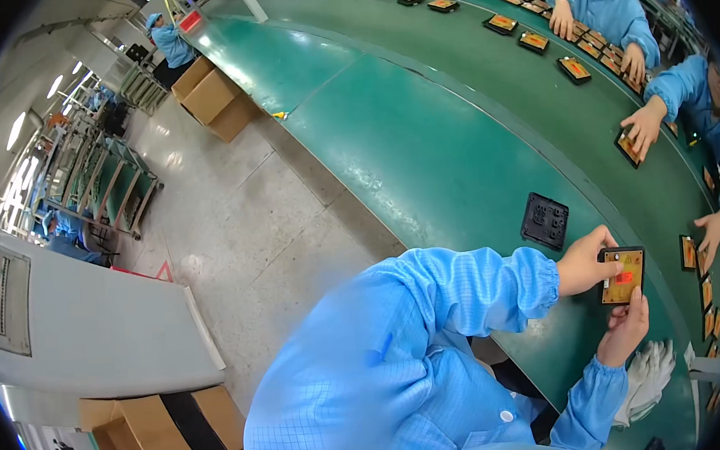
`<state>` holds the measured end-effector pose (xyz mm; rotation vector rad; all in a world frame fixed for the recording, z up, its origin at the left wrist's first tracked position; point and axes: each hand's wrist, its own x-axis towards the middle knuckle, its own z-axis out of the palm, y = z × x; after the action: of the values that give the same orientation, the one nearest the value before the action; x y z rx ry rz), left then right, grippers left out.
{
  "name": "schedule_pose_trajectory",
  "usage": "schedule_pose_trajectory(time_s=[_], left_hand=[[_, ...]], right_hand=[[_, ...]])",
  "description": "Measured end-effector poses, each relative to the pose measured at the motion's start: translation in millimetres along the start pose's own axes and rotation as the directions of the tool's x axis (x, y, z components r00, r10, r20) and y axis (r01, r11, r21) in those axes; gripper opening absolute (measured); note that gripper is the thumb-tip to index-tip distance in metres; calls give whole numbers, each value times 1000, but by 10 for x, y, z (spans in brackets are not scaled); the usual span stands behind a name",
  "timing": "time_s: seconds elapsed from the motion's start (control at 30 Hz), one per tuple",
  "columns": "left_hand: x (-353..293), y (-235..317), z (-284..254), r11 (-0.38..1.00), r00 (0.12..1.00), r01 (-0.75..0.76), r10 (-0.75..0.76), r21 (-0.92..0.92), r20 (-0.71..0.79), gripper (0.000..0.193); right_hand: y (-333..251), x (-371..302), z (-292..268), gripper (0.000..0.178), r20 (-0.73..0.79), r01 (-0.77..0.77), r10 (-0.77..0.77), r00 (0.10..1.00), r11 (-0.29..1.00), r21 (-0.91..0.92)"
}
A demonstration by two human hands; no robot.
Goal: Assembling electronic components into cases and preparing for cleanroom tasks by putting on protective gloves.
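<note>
Unit (632, 264) is btwn the hands, above the counter (423, 161), long axis approx. up-down in view. L hand (581, 265) at its L edge, grip clamped on it, thumb on face; R hand (625, 333) below, grip pinching bottom edge. Black cover (544, 221) up-left, apart.

cardboard box (217, 101) and wheeled rack (114, 183) on the pale floor (267, 224)

- Surface (422, 152): smooth, glossy green top
- Unit (629, 260): shiny amber face, black plastic-looking frame
- Black part (544, 222): matt, moulded plastic
- Sleeve (479, 287): woven, gridded cloth
- Gloves (648, 377): matt white cloth
- Carton (215, 98): matt brown cardboard
</note>
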<state>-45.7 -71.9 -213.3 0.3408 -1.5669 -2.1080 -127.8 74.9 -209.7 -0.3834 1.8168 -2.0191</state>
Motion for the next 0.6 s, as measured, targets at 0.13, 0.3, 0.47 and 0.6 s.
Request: schedule_pose_trajectory(time_s=[0.13, 0.3, 0.47, 0.6], left_hand=[[9, 10, -21, 994, 999, -41, 40, 99, 11, 29], [50, -23, -2, 998, 999, -18, 16, 66, 32, 30], [-1, 27, -13, 998, 996, 66, -67, 20, 61, 28], [-95, 222, -133, 983, 976, 174, -179, 52, 123, 28]], right_hand=[[-24, 38, 99, 22, 15, -10, 10, 1000, 1000, -21], [-84, 27, 146, 24, -3, -10, 9, 1000, 999, -49], [-66, -11, 123, 24, 7, -7, 7, 1000, 999, -37], [-18, -20, 123, 26, 111, -60, 62, 992, 998, -22]])
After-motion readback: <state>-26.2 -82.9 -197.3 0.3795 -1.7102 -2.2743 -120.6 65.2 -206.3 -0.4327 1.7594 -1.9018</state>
